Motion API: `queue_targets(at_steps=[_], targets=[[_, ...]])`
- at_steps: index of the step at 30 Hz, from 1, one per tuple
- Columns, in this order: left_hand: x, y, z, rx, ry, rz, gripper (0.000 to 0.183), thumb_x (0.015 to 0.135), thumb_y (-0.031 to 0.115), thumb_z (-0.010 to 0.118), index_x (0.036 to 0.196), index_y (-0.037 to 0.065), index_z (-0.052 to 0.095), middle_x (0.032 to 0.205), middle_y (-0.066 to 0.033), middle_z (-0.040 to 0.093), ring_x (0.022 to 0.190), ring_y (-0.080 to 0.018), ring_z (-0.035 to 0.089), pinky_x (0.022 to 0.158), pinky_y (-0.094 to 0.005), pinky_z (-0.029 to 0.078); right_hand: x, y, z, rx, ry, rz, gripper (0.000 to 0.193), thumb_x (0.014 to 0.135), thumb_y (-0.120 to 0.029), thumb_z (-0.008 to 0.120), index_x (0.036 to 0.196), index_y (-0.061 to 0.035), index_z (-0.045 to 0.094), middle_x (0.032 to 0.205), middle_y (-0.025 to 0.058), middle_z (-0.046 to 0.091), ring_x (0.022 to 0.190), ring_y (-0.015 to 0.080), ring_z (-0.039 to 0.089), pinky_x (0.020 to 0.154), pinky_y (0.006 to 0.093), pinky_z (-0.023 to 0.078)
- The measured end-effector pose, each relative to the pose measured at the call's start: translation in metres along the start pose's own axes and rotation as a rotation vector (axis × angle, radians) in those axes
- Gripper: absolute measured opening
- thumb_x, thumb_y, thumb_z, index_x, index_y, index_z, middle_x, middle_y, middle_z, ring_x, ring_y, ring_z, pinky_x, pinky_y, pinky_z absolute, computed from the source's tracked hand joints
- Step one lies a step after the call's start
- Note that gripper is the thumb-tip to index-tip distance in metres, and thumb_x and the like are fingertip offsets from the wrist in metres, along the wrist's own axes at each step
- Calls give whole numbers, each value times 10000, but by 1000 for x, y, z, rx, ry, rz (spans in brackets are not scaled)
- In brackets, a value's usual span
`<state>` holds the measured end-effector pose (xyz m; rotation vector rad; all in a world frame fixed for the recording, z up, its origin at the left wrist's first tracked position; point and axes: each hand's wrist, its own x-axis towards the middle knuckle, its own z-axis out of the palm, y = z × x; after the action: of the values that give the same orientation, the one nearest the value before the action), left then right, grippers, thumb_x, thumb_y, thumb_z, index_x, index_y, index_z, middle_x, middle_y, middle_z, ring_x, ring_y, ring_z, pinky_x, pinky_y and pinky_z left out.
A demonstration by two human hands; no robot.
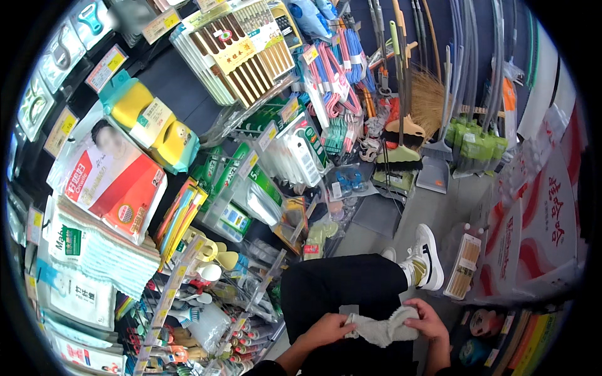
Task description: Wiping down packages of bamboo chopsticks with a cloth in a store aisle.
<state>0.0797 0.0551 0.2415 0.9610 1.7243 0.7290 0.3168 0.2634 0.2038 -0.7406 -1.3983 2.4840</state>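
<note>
A light grey, soft-looking cloth (379, 329) is stretched over my lap in dark trousers. My left hand (329, 328) pinches its left end between thumb and fingers. At the other end, my right hand (427, 319) is closed on a raised, folded edge of it. The cloth sags and wrinkles between the two hands. A small flat grey piece shows behind its left end; I cannot tell whether it belongs to the cloth.
Shelves to the left carry packaged towels (106, 250), yellow sponges (150, 125), chopsticks (251, 47) and brushes. Brooms (404, 135) and dustpans (433, 173) stand at the far side. White-and-red cartons (533, 219) and a clear pack of chopsticks (464, 266) are at the right.
</note>
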Motion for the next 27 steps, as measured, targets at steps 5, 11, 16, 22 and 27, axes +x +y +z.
queue_targets(at_steps=[5,11,16,22,27], targets=[[40,-28,17,475,22,76,250,908,265,560,905,28,641,901,-189,653,833,-373,631,745,-452,507,20,42,-71,-893,153,-2,599,756,-179,740,1308,-76,530,1015,96,635,908,190,608,791,337,506],[102,-5,35,301,276,151,152,880,62,570,977,-7,664,901,-180,658,817,-305,643,744,-376,496,79,87,-207,-468,267,-86,370,861,-189,698,1172,-21,589,843,30,615,749,104,561,681,286,480],[115,-43,35,485,754,390,119,843,-5,571,950,-32,616,918,-174,601,844,-323,580,761,-395,466,48,169,-298,265,672,261,563,839,-417,711,1217,-28,558,970,62,621,874,177,609,752,326,497],[156,-62,36,630,871,510,74,791,29,587,857,-2,598,861,-150,592,806,-319,564,734,-403,444,80,219,-393,968,1114,3,998,790,-557,701,1502,-88,182,1538,176,194,1282,312,423,983,441,414],[160,-68,38,579,884,535,72,761,51,574,817,9,593,800,-128,584,770,-304,552,714,-401,434,127,201,-410,859,1230,-356,651,837,-431,703,1380,-182,443,1357,101,501,1196,226,516,938,397,452]])
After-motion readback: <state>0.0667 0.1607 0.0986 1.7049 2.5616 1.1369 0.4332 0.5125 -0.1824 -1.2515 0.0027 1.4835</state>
